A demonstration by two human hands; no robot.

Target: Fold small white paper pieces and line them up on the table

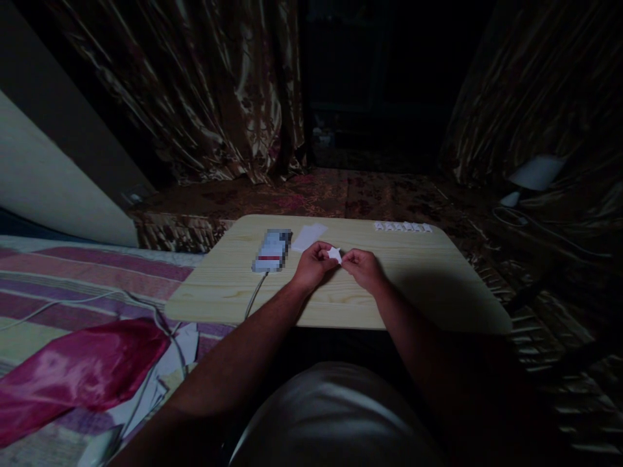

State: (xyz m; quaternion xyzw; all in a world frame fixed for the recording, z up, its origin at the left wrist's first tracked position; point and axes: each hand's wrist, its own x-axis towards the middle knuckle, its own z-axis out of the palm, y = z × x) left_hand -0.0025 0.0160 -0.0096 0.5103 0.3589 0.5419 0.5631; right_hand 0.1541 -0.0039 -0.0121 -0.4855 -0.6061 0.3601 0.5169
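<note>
Both my hands meet over the middle of a light wooden lap table (428,285). My left hand (311,264) and my right hand (363,267) pinch a small white piece of paper (334,253) between their fingertips, just above the tabletop. A flat white paper sheet (309,236) lies on the table just beyond my left hand. A row of several small white folded paper pieces (403,226) sits along the table's far edge, to the right.
A blurred box-like object (272,250) with a cable lies on the table's left part. A striped blanket (73,285), a pink plastic bag (73,370) and paper scraps are at the left. Dark patterned curtains (204,97) hang behind; a lamp (533,174) stands at right.
</note>
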